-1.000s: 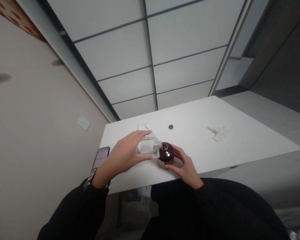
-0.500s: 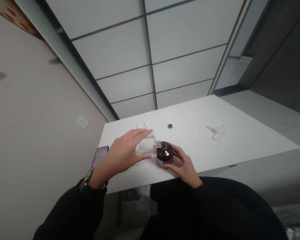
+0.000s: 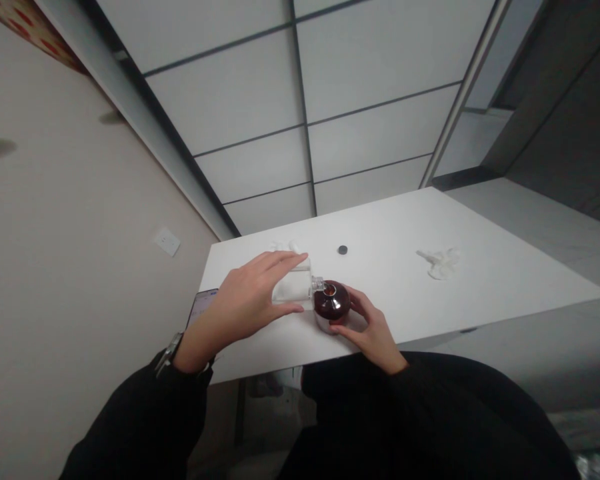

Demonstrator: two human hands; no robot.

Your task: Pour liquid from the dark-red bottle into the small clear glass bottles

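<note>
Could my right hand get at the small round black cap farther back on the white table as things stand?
Probably yes, once freed: the right hand now steadies the dark red round bottle, and only bare white table lies between it and the small round black cap.

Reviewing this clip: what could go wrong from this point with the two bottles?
1. The left hand holds the clear bottle tipped on its side, neck at the small opening of the dark round bottle; a slight misalignment could spill liquid onto the white table.
2. The right hand steadies the dark bottle near the table's front edge; a nudge might tip it off.
3. The phone lies close by, within reach of a spill.
</note>
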